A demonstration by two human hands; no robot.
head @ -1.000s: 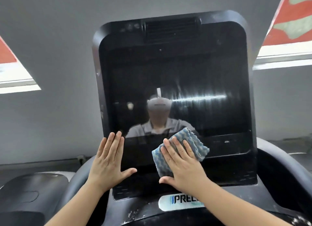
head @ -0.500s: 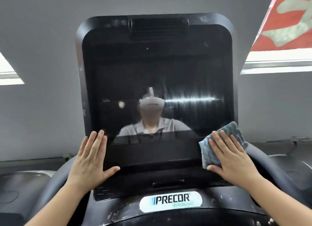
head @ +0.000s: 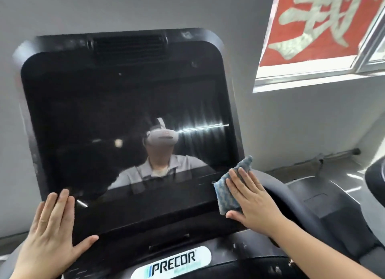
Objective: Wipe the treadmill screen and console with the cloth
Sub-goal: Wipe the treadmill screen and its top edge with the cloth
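Observation:
The treadmill's big black screen (head: 129, 116) fills the middle of the view, dark and reflective, with a vent slot along its top. Below it the console (head: 233, 249) carries a white Precor label and pale scuffs. My right hand (head: 253, 201) lies flat, pressing a blue-and-white cloth (head: 226, 192) against the screen's lower right corner. Part of the cloth sticks out above my fingers. My left hand (head: 53, 235) rests flat, fingers apart, on the lower left edge of the screen, holding nothing.
A grey curved handlebar (head: 295, 203) runs behind my right hand, with the grey machine housing (head: 333, 207) beyond it. A window with a red banner (head: 316, 22) sits at the upper right. A grey wall is behind the screen.
My right hand slid the cloth from the middle of the screen's lower part to its right edge. My left hand stayed on the lower left edge. The view swung to the right.

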